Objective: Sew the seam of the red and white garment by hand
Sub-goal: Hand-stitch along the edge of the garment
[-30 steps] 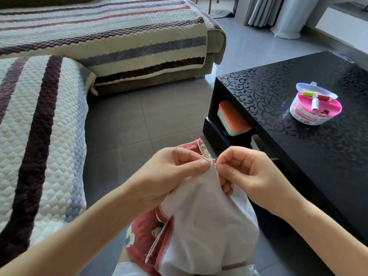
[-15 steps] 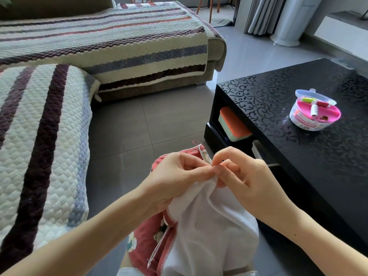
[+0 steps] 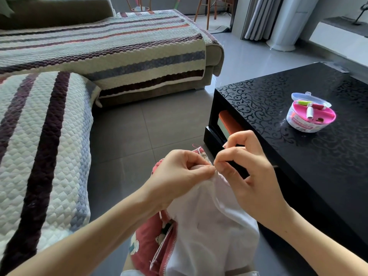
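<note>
The red and white garment hangs in front of me, white lining outward, red printed fabric showing at its lower left. My left hand pinches the seam edge at the top of the garment. Just to its right, my right hand pinches something thin at the seam with thumb and forefinger, the other fingers lifted. The needle is too small to make out. Both hands nearly touch at the seam.
A black patterned coffee table stands to the right, carrying a round pink sewing kit with thread spools. An orange and white box sits in the table's shelf. A striped quilted sofa fills the left.
My right hand has risen a little at the seam and its outer fingers have spread. The left hand keeps its pinch on the seam. The camera view has tilted upward.
</note>
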`<state>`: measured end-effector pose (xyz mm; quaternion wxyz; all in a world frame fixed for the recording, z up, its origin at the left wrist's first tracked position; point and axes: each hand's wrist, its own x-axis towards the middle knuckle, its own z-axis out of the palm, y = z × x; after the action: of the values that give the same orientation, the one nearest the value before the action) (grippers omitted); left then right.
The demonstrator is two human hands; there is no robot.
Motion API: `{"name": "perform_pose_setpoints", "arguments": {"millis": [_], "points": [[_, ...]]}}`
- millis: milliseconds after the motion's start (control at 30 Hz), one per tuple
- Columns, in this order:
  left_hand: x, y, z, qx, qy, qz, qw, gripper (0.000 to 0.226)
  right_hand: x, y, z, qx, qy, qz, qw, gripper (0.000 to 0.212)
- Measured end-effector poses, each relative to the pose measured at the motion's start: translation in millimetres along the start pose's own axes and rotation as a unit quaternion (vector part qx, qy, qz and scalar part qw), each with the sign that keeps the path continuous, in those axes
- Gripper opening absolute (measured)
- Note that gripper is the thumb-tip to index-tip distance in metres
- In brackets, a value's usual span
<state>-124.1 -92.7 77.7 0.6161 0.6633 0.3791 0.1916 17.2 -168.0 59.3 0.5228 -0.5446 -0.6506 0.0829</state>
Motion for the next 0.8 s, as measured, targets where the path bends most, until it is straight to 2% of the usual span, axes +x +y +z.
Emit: {"name": "perform_pose_setpoints", "arguments": {"millis": [133,200,233,300,367,400,467,500,567,667,733,800], "points": [[2,-7,3,0.074,0.035,-0.006,0.997,0.015,10,-12,-8,0.050,0.019,-0.020,0.998,0.012],[1,-14,5,0.069,0.038,-0.028,0.997,0.013,20,-13,-15,0.134,0.020,-0.007,0.991,0.011],[1,-16,5,0.055,0.026,-0.034,0.998,0.013,24,-13,-18,0.212,0.007,0.034,0.977,0.009],[1,-13,1,0.027,-0.004,-0.034,0.999,0.015,31,-10,-19,0.377,-0.043,0.158,0.912,0.007],[2,-10,-4,-0.016,-0.034,-0.042,0.998,0.019,36,3,-18,0.455,-0.065,0.268,0.847,0.008],[3,-10,-7,-0.034,-0.042,-0.048,0.997,0.019,39,12,-19,0.463,-0.064,0.301,0.831,0.007],[3,-10,-11,-0.055,-0.057,-0.057,0.995,0.009,48,34,-20,0.424,-0.067,0.332,0.840,0.011],[1,-10,-12,-0.060,-0.063,-0.055,0.995,0.005,55,46,-19,0.380,-0.069,0.330,0.861,0.016],[-1,-9,-14,-0.078,-0.086,-0.052,0.992,0.013,69,73,-16,0.276,-0.066,0.316,0.905,0.023],[-5,-7,-15,-0.110,-0.112,-0.059,0.986,0.006,90,126,-18,0.106,-0.010,0.326,0.939,0.025],[-8,-5,-17,-0.135,-0.113,-0.069,0.982,0.009,93,164,-26,-0.050,0.045,0.353,0.933,0.020],[-10,-6,-19,-0.147,-0.108,-0.071,0.981,0.010,87,186,-33,-0.159,0.068,0.395,0.902,0.011]]}}
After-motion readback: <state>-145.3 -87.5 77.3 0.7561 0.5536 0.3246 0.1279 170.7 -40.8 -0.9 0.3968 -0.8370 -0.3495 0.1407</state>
